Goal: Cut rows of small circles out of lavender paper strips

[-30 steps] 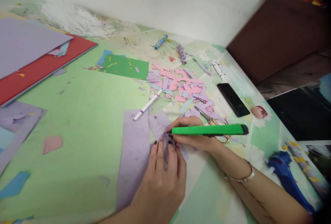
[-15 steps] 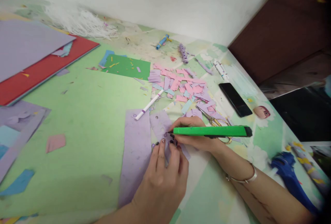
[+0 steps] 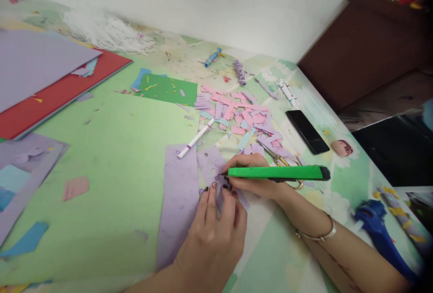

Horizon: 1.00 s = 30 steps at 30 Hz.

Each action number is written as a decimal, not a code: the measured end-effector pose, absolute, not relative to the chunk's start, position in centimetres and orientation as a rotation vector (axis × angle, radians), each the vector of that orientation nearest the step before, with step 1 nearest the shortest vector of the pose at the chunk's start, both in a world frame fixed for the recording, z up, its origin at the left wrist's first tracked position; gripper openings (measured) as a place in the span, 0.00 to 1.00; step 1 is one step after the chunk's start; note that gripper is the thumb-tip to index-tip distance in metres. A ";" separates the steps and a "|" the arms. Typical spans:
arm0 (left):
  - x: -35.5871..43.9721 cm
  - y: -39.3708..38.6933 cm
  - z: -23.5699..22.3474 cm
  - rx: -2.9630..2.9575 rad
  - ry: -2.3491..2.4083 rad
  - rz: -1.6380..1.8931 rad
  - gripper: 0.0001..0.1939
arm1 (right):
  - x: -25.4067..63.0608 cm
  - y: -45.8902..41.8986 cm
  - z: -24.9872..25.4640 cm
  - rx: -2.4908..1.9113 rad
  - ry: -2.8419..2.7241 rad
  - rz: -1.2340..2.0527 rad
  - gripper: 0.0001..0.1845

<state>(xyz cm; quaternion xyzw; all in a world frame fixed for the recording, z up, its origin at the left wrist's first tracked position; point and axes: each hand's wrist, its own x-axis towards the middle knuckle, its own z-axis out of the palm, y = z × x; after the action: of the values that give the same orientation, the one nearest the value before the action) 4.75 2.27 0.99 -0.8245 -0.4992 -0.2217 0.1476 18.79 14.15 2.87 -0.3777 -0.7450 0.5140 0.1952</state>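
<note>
My right hand [image 3: 252, 178] grips a green utility knife [image 3: 277, 172], its dark tip touching a small purple paper piece [image 3: 209, 160] with round holes in it. My left hand [image 3: 216, 225] lies palm down, fingers stretched out and fingertips resting on that same piece. Left of it is a longer purple paper strip [image 3: 177, 203], partly under my left hand. Across the strip's top end lies a white marker [image 3: 196, 139] with purple bands. Gold-handled scissors [image 3: 275, 154] lie behind my right hand, partly hidden by it and the knife.
Pink and purple paper scraps [image 3: 237, 112] are heaped beyond my hands. A black phone [image 3: 307, 131] and a blue glue gun [image 3: 379, 234] lie on the right. Red sheets [image 3: 67, 90] are stacked at left, near white shredded strands [image 3: 108, 31]. A green card [image 3: 169, 89] lies farther back.
The view has shifted slightly, so the table things appear a little lower and farther right. Both hands keep nearly the same pose, with the knife tip still at the purple piece.
</note>
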 end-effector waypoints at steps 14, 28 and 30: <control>5.1 2.2 1.0 -2.357 -1.435 -0.680 0.15 | 18.7 14.2 2.8 -0.987 -2.047 1.512 0.05; 4.9 2.3 1.0 -2.357 -1.441 -0.678 0.15 | 18.5 14.0 2.7 -1.080 -2.130 1.346 0.05; 4.9 2.3 0.9 -2.367 -1.437 -0.668 0.14 | 18.4 14.0 2.7 -1.092 -2.129 1.340 0.06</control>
<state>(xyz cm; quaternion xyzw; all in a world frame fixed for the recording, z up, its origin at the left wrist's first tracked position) 4.88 2.25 0.93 -0.8221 -0.4991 -0.2320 0.1461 18.43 13.96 2.74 -0.3902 -0.7610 0.4790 0.1981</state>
